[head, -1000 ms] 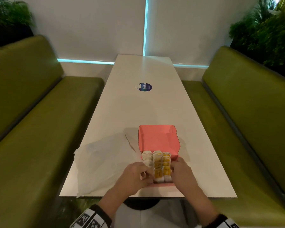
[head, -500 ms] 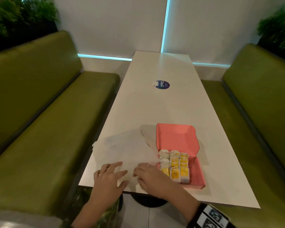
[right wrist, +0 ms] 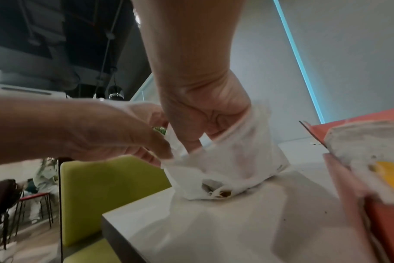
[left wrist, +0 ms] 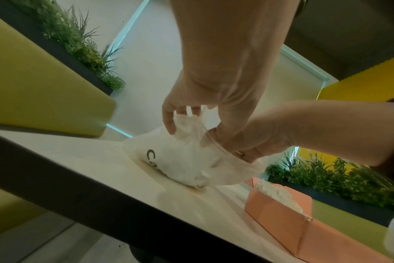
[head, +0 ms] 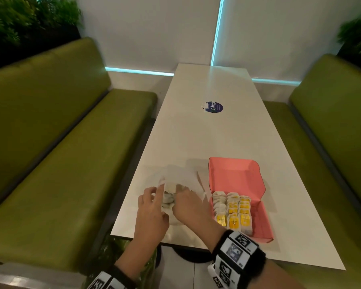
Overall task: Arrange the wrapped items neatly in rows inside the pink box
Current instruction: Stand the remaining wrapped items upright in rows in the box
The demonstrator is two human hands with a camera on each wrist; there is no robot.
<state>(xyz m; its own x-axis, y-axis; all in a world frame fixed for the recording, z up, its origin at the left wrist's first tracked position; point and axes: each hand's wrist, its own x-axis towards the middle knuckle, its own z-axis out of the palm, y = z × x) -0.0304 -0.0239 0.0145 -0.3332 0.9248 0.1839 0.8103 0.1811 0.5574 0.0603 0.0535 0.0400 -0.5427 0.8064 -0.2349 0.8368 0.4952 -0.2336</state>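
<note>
The pink box (head: 241, 180) lies open at the near right of the table (head: 206, 138), its lid standing up at the 12 o'clock side. Wrapped items (head: 232, 211) fill it in three rows from the left wall; a bare strip remains along the box's 3 o'clock side.

At 9 o'clock from the box, a thin white plastic bag (left wrist: 180, 156) sits on the table. The left hand (head: 151, 213) has its grip pinched on the bag's rim, holding the mouth open. The right hand (head: 189, 207) is sunk into the bag; its fingers are hidden by the film, so whether that grip has anything in it cannot be told.

The step in hand looks like fetching more items from the bag. Next, the right hand likely needs to draw an item out and set it upright in the bare strip, lined up with the rows.
</note>
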